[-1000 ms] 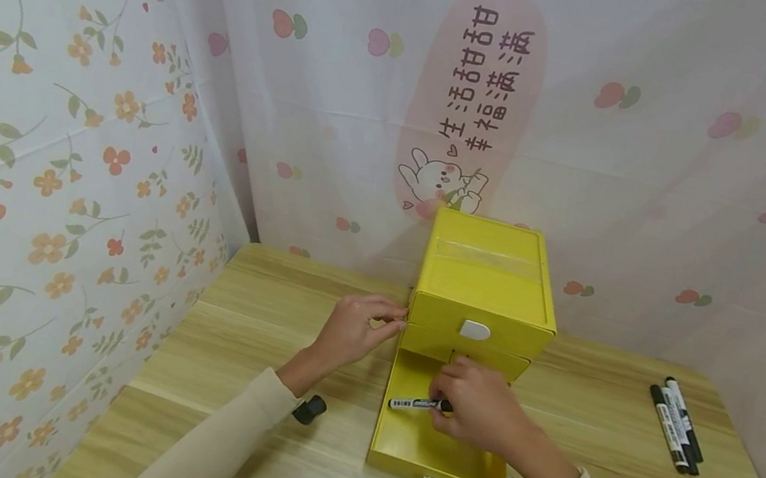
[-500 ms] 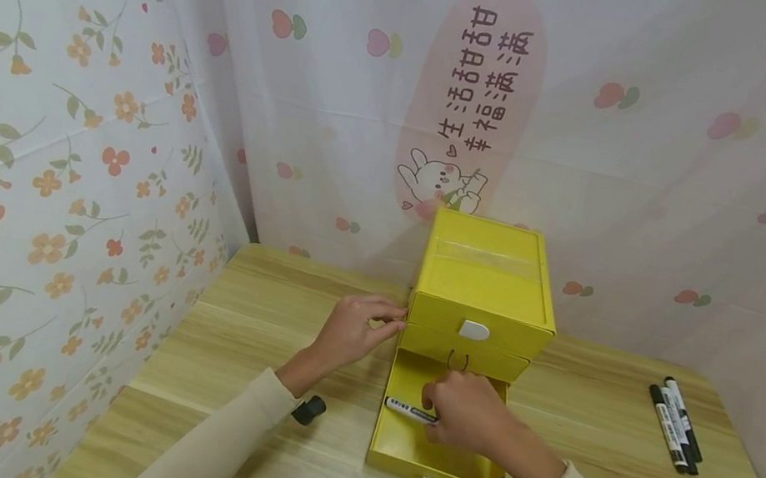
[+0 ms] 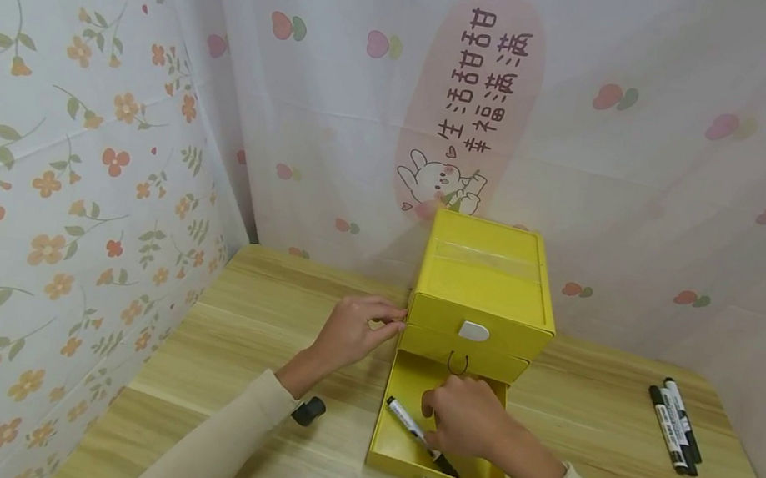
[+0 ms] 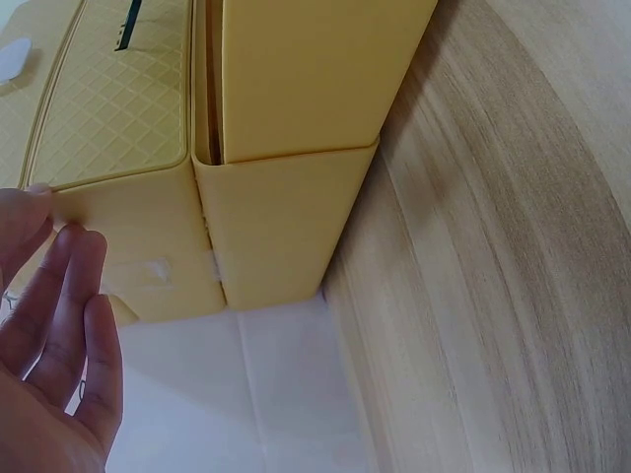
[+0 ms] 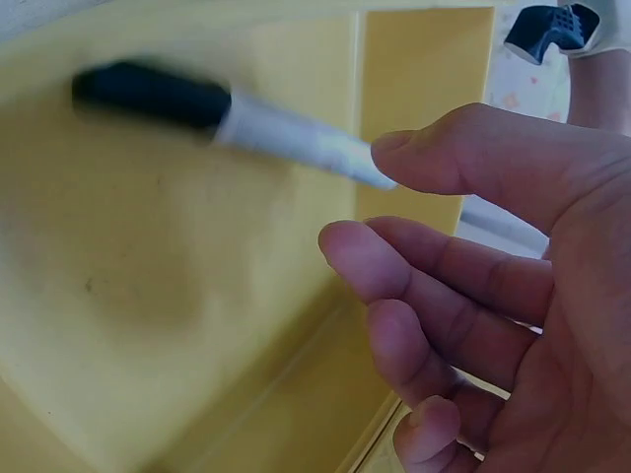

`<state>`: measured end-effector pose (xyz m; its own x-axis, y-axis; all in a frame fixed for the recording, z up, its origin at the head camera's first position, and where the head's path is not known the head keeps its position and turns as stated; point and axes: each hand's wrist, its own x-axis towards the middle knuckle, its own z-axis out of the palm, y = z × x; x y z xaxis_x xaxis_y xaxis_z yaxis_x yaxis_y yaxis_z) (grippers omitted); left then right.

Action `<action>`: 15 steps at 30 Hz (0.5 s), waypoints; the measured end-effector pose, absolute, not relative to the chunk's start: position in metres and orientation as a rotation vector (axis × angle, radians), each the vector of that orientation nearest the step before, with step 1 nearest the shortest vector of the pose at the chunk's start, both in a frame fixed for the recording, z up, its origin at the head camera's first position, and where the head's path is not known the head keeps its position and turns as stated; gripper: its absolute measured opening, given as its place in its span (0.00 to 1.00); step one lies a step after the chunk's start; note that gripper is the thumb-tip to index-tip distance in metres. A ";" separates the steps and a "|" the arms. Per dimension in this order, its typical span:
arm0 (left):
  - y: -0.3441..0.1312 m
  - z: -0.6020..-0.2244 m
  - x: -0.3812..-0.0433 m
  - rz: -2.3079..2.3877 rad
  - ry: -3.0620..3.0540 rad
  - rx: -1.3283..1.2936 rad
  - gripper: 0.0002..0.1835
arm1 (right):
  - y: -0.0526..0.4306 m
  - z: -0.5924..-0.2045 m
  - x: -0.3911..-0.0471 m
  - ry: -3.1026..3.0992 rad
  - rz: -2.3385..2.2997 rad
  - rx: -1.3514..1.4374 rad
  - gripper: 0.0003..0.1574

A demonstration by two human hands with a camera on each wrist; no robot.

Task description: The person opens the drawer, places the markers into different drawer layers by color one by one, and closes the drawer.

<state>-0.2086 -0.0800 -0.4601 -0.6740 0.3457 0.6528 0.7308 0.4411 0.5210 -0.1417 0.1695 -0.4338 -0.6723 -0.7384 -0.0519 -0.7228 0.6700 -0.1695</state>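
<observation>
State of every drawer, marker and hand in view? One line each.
Top drawer: shut.
Middle drawer: shut.
Bottom drawer: pulled open.
Drawer marker: slanting inside the bottom drawer, cap seemingly on; can't tell if settled.
Other markers: lying bunched on the table.
Left hand: touching the left edge of the cabinet.
Right hand: over the bottom drawer, fingers relaxed, not gripping the marker.

A wood-grained table [image 3: 279, 315] with pale streaks, a yellow drawer unit [image 3: 486, 277] standing upright on it toward the back, black-and-white markers [image 3: 669, 431] (bunched side by side) lying well to its right.
</observation>
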 end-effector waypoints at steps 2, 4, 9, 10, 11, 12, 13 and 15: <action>-0.080 -0.460 -0.208 -1.147 -2.243 -0.906 0.10 | 0.170 -0.434 -0.141 2.764 -0.220 -1.222 0.12; -0.080 -0.460 -0.209 -1.154 -2.242 -0.905 0.10 | 0.171 -0.433 -0.141 2.769 -0.239 -1.223 0.11; -0.080 -0.461 -0.210 -1.144 -2.239 -0.903 0.10 | 0.176 -0.430 -0.142 2.794 -0.319 -1.210 0.08; -0.080 -0.461 -0.210 -1.142 -2.238 -0.903 0.10 | 0.177 -0.429 -0.142 2.800 -0.338 -1.210 0.08; -0.080 -0.462 -0.210 -1.139 -2.237 -0.903 0.10 | 0.179 -0.429 -0.142 2.803 -0.357 -1.207 0.07; -0.079 -0.462 -0.210 -1.136 -2.236 -0.901 0.10 | 0.181 -0.428 -0.143 2.804 -0.380 -1.202 0.07; -0.079 -0.462 -0.211 -1.136 -2.235 -0.899 0.10 | 0.184 -0.427 -0.144 2.802 -0.402 -1.199 0.07; -0.079 -0.463 -0.211 -1.140 -2.234 -0.895 0.10 | 0.189 -0.426 -0.146 2.790 -0.447 -1.196 0.07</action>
